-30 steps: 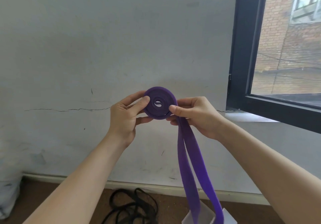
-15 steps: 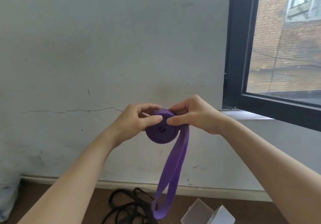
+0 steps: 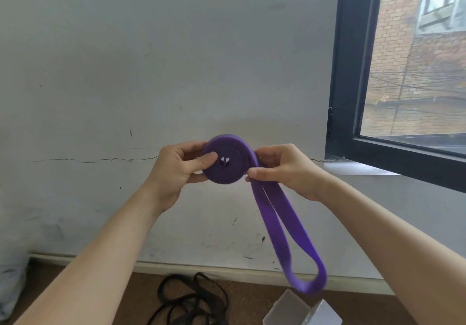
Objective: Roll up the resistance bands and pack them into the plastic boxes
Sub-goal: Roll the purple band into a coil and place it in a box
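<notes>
Fingers (image 3: 195, 146) of the left hand (image 3: 174, 173) are curled round the purple band (image 3: 228, 166), which is wound into a flat round roll. The left thumb presses on the front of the roll, close to the small hole in its middle. The other fingers sit behind it.

The right hand (image 3: 287, 171) is just beside the roll, on its right side. Its thumb and fingers pinch the band where it comes off the roll. So both hands grip the same band, and the roll sits between them, up in the air in front of the grey wall (image 3: 151, 72).

Below the right hand, the rest of the band hangs down as a long loop (image 3: 306, 287). The bottom of the loop is blurry. It hangs just above a clear plastic box (image 3: 287, 309) on the floor (image 3: 247, 299). I cannot tell if it touches the box.

A heap of black bands (image 3: 191, 302) lies on the floor to the left of the box. A window (image 3: 348, 98) with a dark frame is on the right.
</notes>
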The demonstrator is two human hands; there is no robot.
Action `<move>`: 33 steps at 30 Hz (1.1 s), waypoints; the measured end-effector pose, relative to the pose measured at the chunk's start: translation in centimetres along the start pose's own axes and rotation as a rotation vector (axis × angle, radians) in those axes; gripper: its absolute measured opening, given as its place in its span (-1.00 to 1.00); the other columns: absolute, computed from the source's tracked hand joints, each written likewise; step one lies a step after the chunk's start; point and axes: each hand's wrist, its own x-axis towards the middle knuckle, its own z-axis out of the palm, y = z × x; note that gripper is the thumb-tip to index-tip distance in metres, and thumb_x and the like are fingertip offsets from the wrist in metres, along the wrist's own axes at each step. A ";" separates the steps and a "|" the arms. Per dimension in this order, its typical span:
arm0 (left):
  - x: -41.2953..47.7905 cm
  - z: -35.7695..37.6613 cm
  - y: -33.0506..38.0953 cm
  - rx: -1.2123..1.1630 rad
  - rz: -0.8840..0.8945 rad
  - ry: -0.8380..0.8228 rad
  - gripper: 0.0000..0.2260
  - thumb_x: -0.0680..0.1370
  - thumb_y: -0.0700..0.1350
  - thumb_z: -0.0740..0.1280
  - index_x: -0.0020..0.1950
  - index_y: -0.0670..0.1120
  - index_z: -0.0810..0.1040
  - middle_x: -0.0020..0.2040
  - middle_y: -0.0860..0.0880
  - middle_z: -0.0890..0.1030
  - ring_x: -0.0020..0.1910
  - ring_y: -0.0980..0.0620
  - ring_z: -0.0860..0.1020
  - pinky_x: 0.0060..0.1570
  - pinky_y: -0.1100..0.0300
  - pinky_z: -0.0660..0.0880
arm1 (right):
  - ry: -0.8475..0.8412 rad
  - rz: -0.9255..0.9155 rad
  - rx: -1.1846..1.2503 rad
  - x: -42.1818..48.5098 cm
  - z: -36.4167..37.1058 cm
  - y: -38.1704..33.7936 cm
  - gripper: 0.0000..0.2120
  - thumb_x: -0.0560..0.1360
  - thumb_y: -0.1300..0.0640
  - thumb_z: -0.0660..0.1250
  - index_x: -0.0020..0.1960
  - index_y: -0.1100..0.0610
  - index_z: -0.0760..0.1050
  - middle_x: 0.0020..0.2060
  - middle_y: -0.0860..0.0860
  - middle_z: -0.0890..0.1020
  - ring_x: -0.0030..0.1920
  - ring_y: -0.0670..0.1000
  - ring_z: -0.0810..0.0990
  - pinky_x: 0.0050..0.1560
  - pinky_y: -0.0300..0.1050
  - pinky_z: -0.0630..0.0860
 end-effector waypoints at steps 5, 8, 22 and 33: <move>0.4 0.9 -0.4 -0.177 -0.046 0.082 -0.59 0.42 -0.04 0.46 0.23 -0.16 0.66 0.15 -0.12 0.71 0.16 -0.06 0.68 0.04 0.02 0.65 | 0.086 0.020 0.323 0.3 2.2 0.1 -0.74 0.56 0.16 0.42 0.23 0.19 0.64 0.09 0.26 0.71 -0.02 0.09 0.70 -0.02 -0.05 0.66; 0.3 1.7 -0.5 -0.288 -0.068 0.110 -0.63 0.44 -0.06 0.45 0.20 -0.17 0.66 0.13 -0.13 0.72 0.13 -0.08 0.69 0.03 0.06 0.66 | 0.102 0.027 0.371 0.4 2.8 -0.1 -0.72 0.60 0.10 0.38 0.28 0.15 0.62 0.12 0.19 0.71 0.07 0.14 0.69 0.12 0.09 0.66; -0.8 6.2 -2.4 -0.264 -0.124 0.135 -0.52 0.50 0.00 0.50 0.38 -0.08 0.50 0.17 -0.05 0.67 0.13 0.00 0.65 0.12 0.03 0.56 | 0.401 0.005 0.622 1.7 5.0 -1.0 -0.68 0.72 0.02 0.15 0.24 0.27 0.46 0.21 0.26 0.64 0.20 0.26 0.66 0.15 0.23 0.64; -2.8 9.2 -7.1 0.312 -0.218 -0.099 -0.70 0.50 0.03 0.50 0.12 0.00 0.48 -0.08 -0.02 0.59 -0.13 0.04 0.61 -0.13 0.19 0.52 | 0.577 -0.127 0.564 2.3 4.0 -1.9 -0.83 0.69 -0.02 0.23 0.06 0.08 0.46 0.04 0.16 0.56 0.04 0.05 0.56 0.19 0.12 0.64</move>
